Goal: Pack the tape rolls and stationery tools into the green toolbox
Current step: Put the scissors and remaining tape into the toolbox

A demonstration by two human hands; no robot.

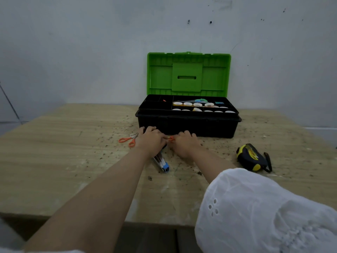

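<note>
Open toolbox (187,123) ahead, scissors (127,140) left, tape measure (253,157) right; bare table (54,152) elsewhere.

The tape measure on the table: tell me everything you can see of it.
The tape measure is a chunky black case with yellow panels, seemingly rubber-clad plastic, and a dark wrist strap looping off its near end. It lies on its side on the wooden table, angled, to the right of the right hand and in front of the toolbox's right end. Only the table touches it; no blade shows.

At lower right of the frame, a loose white sleeve (264,212) with small eyelet embroidery covers the right upper arm; both forearms are bare.
</note>
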